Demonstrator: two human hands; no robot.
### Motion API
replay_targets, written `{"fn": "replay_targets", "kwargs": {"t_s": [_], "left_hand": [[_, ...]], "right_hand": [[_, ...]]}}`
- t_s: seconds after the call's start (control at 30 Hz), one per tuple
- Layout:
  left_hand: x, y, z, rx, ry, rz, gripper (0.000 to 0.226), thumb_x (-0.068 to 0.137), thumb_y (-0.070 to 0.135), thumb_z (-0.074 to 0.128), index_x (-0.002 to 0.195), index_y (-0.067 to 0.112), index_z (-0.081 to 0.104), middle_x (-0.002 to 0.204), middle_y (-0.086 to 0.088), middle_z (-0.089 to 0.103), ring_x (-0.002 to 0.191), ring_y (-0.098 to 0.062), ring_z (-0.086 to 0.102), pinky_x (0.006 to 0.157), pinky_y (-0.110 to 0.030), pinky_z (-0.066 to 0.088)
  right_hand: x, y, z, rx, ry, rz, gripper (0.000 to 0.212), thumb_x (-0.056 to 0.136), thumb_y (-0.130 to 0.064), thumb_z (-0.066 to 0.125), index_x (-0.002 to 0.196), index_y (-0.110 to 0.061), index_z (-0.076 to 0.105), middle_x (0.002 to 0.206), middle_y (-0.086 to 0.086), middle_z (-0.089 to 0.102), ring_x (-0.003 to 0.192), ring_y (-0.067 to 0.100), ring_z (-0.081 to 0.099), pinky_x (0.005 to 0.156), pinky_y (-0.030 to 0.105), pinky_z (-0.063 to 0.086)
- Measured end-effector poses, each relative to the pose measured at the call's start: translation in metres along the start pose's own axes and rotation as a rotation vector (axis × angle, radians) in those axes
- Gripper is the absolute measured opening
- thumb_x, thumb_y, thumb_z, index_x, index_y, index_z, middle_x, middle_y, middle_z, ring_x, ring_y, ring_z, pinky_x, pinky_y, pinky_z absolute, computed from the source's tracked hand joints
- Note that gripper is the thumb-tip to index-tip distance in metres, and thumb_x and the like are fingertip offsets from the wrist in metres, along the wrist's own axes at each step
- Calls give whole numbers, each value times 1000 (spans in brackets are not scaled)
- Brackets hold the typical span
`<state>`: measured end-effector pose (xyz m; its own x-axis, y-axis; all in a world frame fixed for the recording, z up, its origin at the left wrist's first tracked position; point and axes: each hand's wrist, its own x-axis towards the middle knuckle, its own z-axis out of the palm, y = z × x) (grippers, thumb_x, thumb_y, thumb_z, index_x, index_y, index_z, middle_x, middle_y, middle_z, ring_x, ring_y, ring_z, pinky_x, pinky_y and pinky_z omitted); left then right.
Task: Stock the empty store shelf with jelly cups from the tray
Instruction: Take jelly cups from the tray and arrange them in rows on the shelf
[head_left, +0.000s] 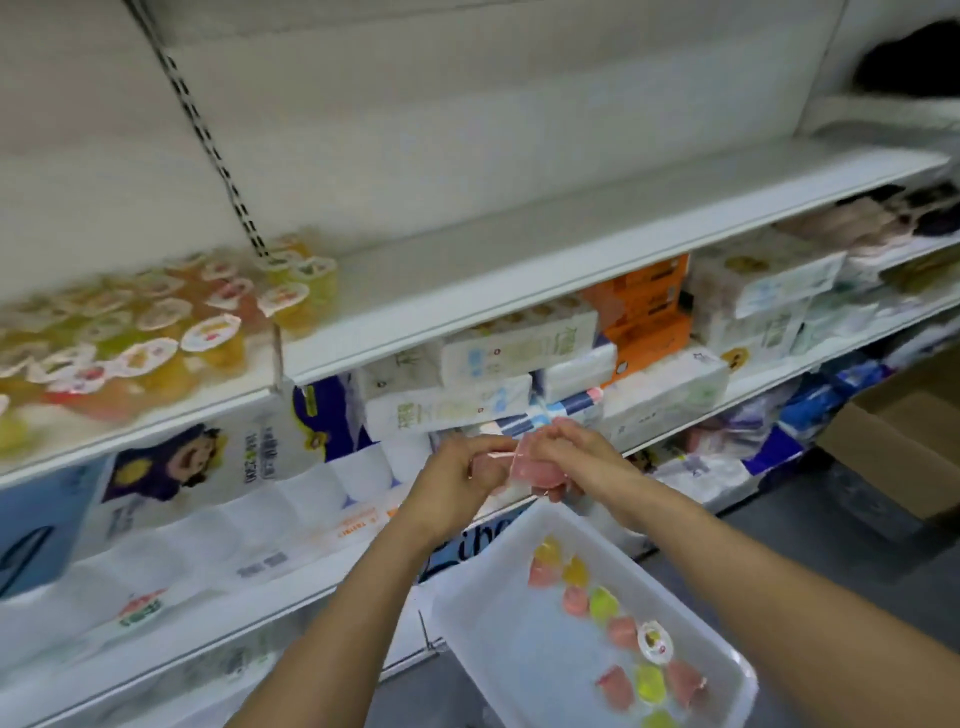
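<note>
Both my hands meet above the white tray (467, 618) in front of the shelving. My left hand (460, 475) and my right hand (576, 457) together pinch a pink jelly cup (535, 465) held between them. The tray, low at the right, holds several pink, yellow and green jelly cups (613, 623). Many jelly cups (156, 327) stand on the left part of the white shelf (571, 270); its right part is bare. The frame is blurred.
Below the shelf are packs of tissue and toilet paper (519, 358) on lower shelves. An orange box (644, 306) sits among them. Cardboard boxes (904, 426) stand on the floor at the right. A slotted upright (208, 140) divides the shelf back.
</note>
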<state>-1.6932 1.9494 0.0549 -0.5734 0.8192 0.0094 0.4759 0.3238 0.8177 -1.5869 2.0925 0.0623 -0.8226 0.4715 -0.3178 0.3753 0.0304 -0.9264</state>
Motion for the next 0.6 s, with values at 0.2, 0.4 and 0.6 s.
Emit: {"fn": "replay_targets", "kwargs": {"t_s": [0.2,0.4,0.6], "left_hand": [[7,11,-90,21,210,1,24,91,18,59,111,27,70,95,-2,69,80,-10,65,78,-28,51],[-1,0,-164,19,481,-41,16,89,36,63,103,42,67,103,14,58,85,-5,59,74,-26,52],[-7,-19,-200,3,614,-114,25,84,41,70,109,36,69,112,12,62,88,-4,63,69,-24,55]], "right_hand": [[25,-87,35,82,5,-230,15,91,-14,58,85,-19,70,65,2,67,47,9,58,41,14,37],[75,-139,79,105,61,-349,15,83,-18,69,88,-14,55,84,8,71,59,10,58,56,20,46],[128,-167,121,-207,110,-427,40,73,-29,80,90,-20,45,101,2,64,87,18,63,76,33,50]]}}
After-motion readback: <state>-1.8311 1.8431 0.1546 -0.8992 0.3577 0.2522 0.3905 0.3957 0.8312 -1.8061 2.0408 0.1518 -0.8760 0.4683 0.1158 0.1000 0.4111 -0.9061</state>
